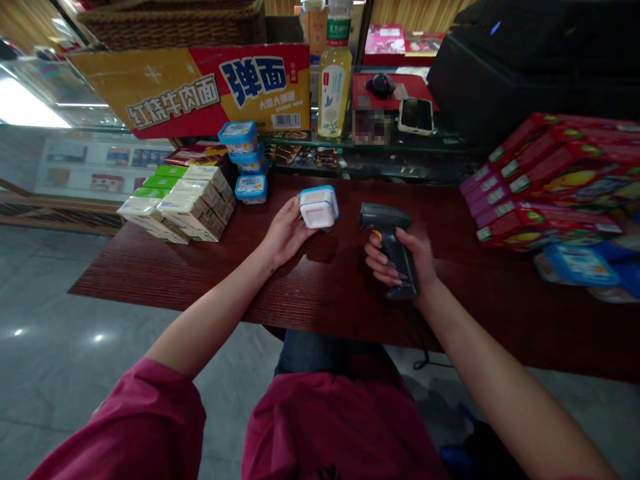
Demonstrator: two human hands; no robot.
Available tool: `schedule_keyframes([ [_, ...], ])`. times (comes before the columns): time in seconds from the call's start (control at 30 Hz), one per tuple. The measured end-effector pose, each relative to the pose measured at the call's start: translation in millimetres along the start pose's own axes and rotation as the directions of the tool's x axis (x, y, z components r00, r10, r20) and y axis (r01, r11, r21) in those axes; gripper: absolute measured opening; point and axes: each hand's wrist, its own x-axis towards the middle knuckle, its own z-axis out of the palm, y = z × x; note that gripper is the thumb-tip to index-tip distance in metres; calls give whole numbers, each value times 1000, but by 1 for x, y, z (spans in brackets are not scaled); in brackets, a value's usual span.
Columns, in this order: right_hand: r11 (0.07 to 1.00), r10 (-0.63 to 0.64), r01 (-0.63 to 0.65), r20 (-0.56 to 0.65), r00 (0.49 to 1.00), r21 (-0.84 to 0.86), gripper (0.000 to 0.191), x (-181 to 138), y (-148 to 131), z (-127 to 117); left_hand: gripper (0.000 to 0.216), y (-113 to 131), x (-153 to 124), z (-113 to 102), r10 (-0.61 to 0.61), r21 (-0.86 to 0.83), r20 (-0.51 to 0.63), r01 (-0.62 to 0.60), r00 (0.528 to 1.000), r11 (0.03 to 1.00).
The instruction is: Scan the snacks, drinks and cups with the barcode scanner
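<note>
Just above the dark wooden desk point(320, 280), my left hand point(287, 233) grips a small plastic tub point(319, 208) with a blue lid, tipped so that its pale bottom shows. My right hand point(400, 263) is wrapped round the handle of a black barcode scanner point(385, 217), its head pointing left toward the tub. From the scanner a cable point(423, 347) hangs over the desk's front edge. Similar blue-lidded tubs point(251, 189) are stacked behind my left hand. Beside them on the left are several small white-and-green packs point(187, 200) in rows.
A red and yellow noodle carton point(200, 93) stands at the back with a wicker basket point(175, 23) on top. Right of it are a drink bottle point(335, 80), a mouse point(381, 85) and a phone point(416, 116). Red boxes point(545, 173) are piled at right, near more blue-lidded tubs point(580, 265).
</note>
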Motion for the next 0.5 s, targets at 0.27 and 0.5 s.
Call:
schedule_keyframes([
  [0.27, 998, -3, 3, 9, 1000, 58, 36, 3, 2, -1, 32, -8, 7, -6, 27, 54, -31, -25, 999, 998],
  [0.5, 999, 6, -8, 26, 1000, 53, 35, 3, 3, -4, 30, -5, 5, -4, 62, 10, -11, -61, 998, 998],
])
